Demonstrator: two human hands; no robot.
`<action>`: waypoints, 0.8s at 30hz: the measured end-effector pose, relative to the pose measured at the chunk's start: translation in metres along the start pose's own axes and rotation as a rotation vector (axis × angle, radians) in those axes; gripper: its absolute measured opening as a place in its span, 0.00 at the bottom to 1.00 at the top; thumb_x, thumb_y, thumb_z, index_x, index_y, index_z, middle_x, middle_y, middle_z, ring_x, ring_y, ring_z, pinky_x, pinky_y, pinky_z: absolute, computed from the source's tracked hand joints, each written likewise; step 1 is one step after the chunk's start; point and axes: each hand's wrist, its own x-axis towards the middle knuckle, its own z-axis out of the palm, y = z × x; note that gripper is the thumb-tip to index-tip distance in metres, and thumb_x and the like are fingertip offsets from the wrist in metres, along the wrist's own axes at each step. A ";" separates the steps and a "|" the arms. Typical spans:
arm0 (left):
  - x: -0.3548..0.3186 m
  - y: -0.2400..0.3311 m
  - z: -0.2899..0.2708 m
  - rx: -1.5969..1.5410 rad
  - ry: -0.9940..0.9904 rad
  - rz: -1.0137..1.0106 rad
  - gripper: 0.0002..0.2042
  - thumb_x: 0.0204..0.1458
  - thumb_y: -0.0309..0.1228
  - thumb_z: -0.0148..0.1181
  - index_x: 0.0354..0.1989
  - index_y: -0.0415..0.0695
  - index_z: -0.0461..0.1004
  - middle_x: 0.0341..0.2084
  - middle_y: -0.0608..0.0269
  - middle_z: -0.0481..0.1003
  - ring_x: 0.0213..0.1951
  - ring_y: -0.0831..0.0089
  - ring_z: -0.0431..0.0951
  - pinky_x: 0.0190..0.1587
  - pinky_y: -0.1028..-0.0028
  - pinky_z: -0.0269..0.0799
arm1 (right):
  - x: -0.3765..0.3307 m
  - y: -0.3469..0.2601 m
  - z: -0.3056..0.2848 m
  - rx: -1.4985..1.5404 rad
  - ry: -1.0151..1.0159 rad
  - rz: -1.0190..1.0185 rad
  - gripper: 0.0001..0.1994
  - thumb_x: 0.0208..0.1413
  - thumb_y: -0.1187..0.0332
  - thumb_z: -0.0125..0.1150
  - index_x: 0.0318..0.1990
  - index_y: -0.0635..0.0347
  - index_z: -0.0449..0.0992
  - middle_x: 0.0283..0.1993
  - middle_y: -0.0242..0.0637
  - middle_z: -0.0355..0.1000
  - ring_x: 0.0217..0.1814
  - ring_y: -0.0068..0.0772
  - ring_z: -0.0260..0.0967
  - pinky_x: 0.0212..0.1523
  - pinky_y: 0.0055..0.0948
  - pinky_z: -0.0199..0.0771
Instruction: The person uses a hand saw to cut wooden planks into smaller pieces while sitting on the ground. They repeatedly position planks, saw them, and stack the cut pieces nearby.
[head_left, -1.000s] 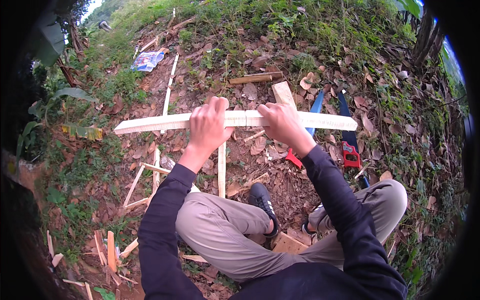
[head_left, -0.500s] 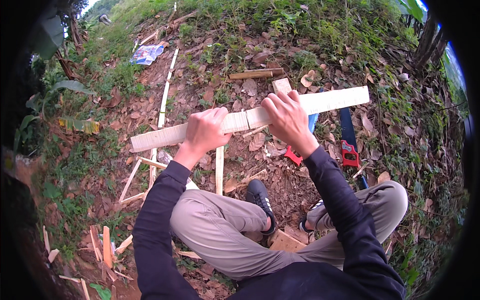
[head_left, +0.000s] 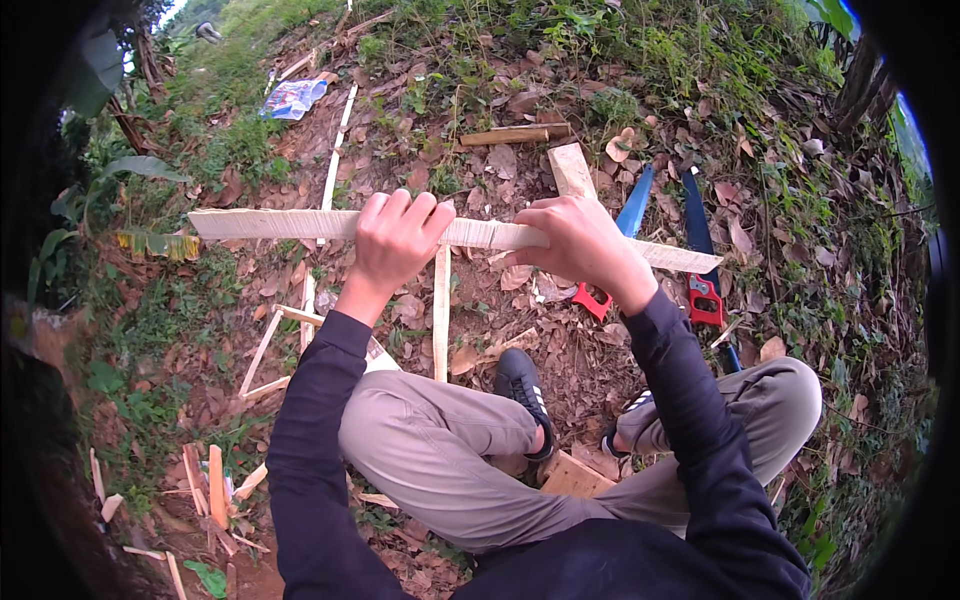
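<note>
Held a pale wooden board [head_left: 290, 224] across the middle of the frame, raised above the leafy ground [head_left: 520, 325] and dipping slightly toward the right. Clenched the left hand [head_left: 397, 245] around it left of centre, knuckles uppermost. Grasped it with the right hand [head_left: 577, 240] right of centre, thumb along the lower edge; could not quite make out the tips of the other fingers, partly hidden at the far side. Saw a narrow strip [head_left: 441, 320] below the board, between the hands. Noted a wood block [head_left: 572, 172] just above the right hand and, farther right, a blue-bladed saw [head_left: 636, 203] beside a darker saw [head_left: 698, 217], both red-handled. Spotted two short sticks [head_left: 505, 135] at upper centre, a plastic bag [head_left: 293, 99] at upper left, splintered wood [head_left: 216, 482] at lower left and, at lower centre, a low block [head_left: 576, 478] near a dark shoe [head_left: 519, 384].
</note>
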 end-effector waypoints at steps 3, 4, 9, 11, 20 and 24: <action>0.008 0.002 -0.005 -0.063 -0.147 -0.153 0.10 0.47 0.37 0.67 0.33 0.50 0.73 0.27 0.70 0.70 0.31 0.69 0.73 0.31 0.66 0.64 | 0.002 -0.010 0.005 -0.092 0.130 0.016 0.17 0.53 0.52 0.68 0.38 0.55 0.76 0.29 0.35 0.73 0.29 0.42 0.77 0.28 0.42 0.75; 0.015 0.003 -0.009 -0.102 -0.193 -0.208 0.11 0.47 0.38 0.68 0.34 0.50 0.74 0.27 0.69 0.71 0.32 0.68 0.74 0.32 0.66 0.65 | 0.001 -0.014 0.002 -0.141 0.168 0.042 0.16 0.54 0.53 0.67 0.38 0.55 0.76 0.29 0.35 0.73 0.29 0.41 0.77 0.28 0.41 0.75; 0.017 0.007 -0.007 -0.273 -0.388 -0.245 0.20 0.43 0.41 0.74 0.41 0.48 0.75 0.31 0.61 0.76 0.34 0.61 0.81 0.38 0.62 0.75 | -0.005 -0.003 0.002 -0.407 0.220 0.041 0.15 0.57 0.66 0.59 0.51 0.56 0.74 0.41 0.36 0.72 0.42 0.36 0.72 0.41 0.36 0.75; 0.018 0.007 -0.011 -0.309 -0.435 -0.244 0.20 0.44 0.40 0.73 0.43 0.48 0.73 0.31 0.61 0.76 0.33 0.60 0.81 0.36 0.62 0.76 | -0.007 0.000 0.005 -0.431 0.276 0.008 0.20 0.54 0.69 0.58 0.56 0.56 0.72 0.45 0.37 0.70 0.46 0.37 0.69 0.46 0.37 0.73; 0.013 0.019 -0.009 -0.340 -0.305 -0.353 0.21 0.44 0.34 0.72 0.45 0.45 0.69 0.32 0.55 0.78 0.33 0.54 0.81 0.35 0.60 0.75 | -0.005 -0.007 -0.018 -0.518 0.400 -0.074 0.25 0.49 0.69 0.60 0.59 0.53 0.71 0.42 0.35 0.66 0.45 0.38 0.64 0.52 0.42 0.68; 0.004 0.021 -0.004 -0.318 -0.225 -0.322 0.23 0.40 0.32 0.73 0.44 0.45 0.68 0.31 0.59 0.75 0.31 0.59 0.79 0.33 0.62 0.75 | -0.006 -0.009 -0.018 -0.506 0.418 -0.089 0.25 0.49 0.70 0.61 0.58 0.52 0.72 0.42 0.35 0.66 0.44 0.39 0.65 0.52 0.42 0.68</action>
